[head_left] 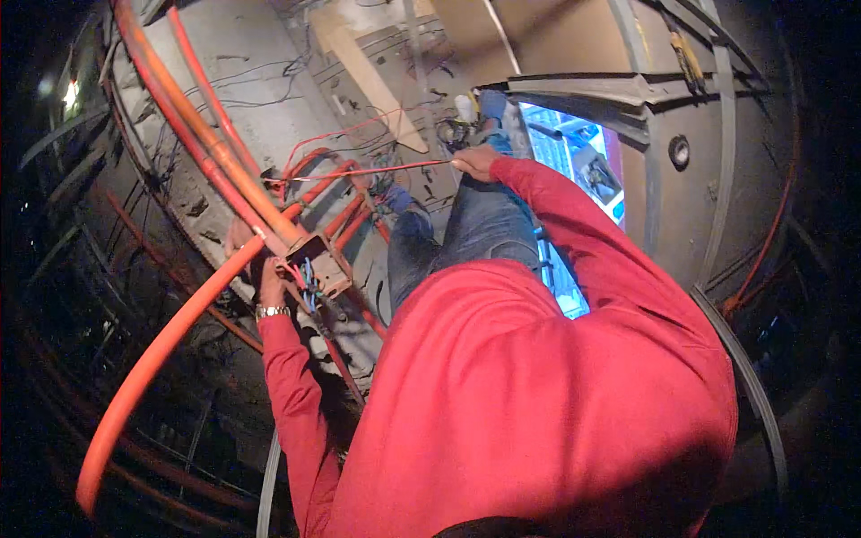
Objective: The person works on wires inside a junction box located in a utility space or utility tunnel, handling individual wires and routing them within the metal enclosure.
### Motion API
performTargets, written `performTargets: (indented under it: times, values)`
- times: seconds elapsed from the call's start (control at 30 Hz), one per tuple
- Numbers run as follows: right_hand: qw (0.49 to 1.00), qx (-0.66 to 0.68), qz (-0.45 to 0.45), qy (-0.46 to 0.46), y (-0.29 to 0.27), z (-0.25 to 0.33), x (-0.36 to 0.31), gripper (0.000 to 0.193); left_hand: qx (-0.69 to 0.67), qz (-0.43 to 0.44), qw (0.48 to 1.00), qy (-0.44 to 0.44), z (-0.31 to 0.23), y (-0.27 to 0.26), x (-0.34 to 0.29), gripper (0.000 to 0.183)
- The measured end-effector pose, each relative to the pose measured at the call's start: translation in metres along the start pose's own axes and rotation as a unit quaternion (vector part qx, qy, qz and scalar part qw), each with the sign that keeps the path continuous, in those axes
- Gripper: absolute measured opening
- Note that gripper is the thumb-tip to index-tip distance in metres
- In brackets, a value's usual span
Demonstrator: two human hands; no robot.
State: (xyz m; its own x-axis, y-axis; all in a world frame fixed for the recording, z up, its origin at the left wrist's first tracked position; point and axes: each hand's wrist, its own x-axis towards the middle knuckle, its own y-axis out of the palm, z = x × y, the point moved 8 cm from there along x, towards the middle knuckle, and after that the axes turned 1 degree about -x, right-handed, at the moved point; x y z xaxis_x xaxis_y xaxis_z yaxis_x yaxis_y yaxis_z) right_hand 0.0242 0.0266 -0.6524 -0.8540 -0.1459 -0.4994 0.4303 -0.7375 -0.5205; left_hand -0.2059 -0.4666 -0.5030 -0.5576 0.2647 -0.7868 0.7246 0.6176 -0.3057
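Observation:
A taut red wire (395,167) runs leftward from my right hand (475,164), which is closed on its end above my knee. The other end of the wire reaches the bundle of orange conduits on the left. My left hand (272,280), with a metal watch (273,312) at the wrist, is beside an open junction box (330,267). Red, blue and dark wire ends (309,285) stick out of that box next to my fingers. A thick orange conduit (179,336) crosses in front of my left hand and hides most of its fingers.
More orange conduits (202,148) curve up the left side. A pointed wooden board (372,85) lies on the rubble-strewn floor ahead, among loose dark wires. On the right are a brown panel (574,40), hanging pliers (686,63) and an opening (578,161) onto a brightly lit space below.

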Motion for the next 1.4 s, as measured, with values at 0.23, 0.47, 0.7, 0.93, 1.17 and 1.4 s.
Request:
performTargets:
  times: [0.23,0.47,0.7,0.93,1.17,1.4]
  values:
    - [0.996,0.076,0.032,0.037,-0.065,0.139,-0.107,0.038,-0.042,-0.114,0.992,0.045,0.084,-0.064,0.002,0.036]
    - [0.99,0.092,-0.107,-0.003,-0.055,0.047,-0.057,0.039,0.47,-0.06,0.875,0.1,-0.102,-0.003,-0.045,0.024]
    - [0.998,0.017,-0.052,0.013,-0.022,0.01,-0.032,0.038,0.151,-0.317,0.901,0.255,-0.228,0.056,-0.168,0.025]
    - [0.998,-0.041,-0.052,0.019,-0.02,0.04,0.015,0.033,0.298,-0.251,0.837,0.385,-0.275,0.138,-0.22,0.015]
    - [0.996,-0.052,-0.05,0.061,-0.02,0.038,0.009,0.026,0.315,-0.288,0.79,0.44,-0.296,0.153,-0.244,0.029]
    - [0.992,-0.053,-0.077,0.086,-0.011,0.035,0.013,0.026,0.253,-0.184,0.804,0.505,-0.31,0.153,-0.269,0.035]
